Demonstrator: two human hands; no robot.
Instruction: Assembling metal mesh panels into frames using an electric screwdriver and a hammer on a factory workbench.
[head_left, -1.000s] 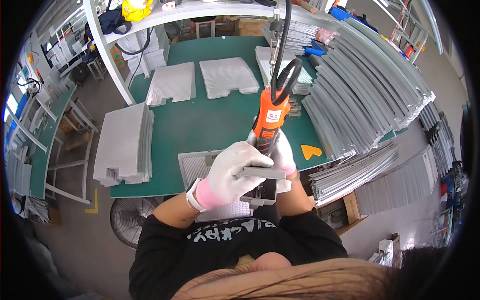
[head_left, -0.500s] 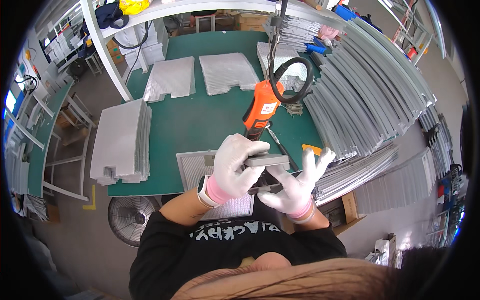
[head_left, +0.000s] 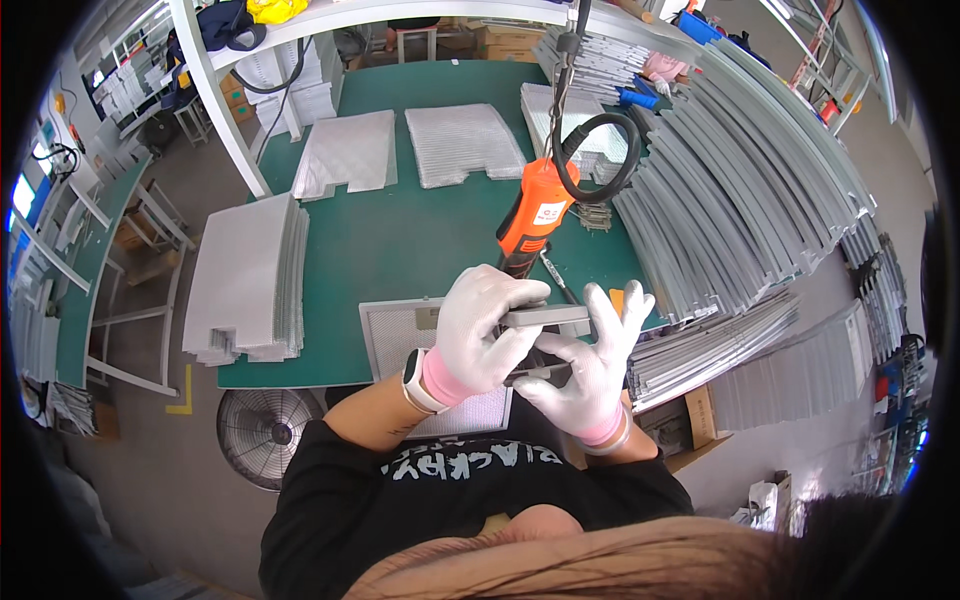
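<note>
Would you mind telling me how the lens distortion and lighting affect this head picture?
Head view: strong fisheye, with a black rim and the long metal strips bowing at right; even light, soft shadows on the green table; both gloved hands, left hand and right hand, and the orange screwdriver look sharp.

Two gloved hands: left hand (head_left: pixel 482 330), right hand (head_left: pixel 590 370). One orange power screwdriver (head_left: pixel 533 215) hanging. One framed mesh panel (head_left: pixel 400 330) at table edge. Two loose mesh sheets (head_left: pixel 345 155) (head_left: pixel 465 140) farther back. One stack of mesh sheets (head_left: pixel 245 280) at left. One floor fan (head_left: pixel 262 436). Metal strips (head_left: pixel 740 200) at right, probably dozens, too many to count.
</note>
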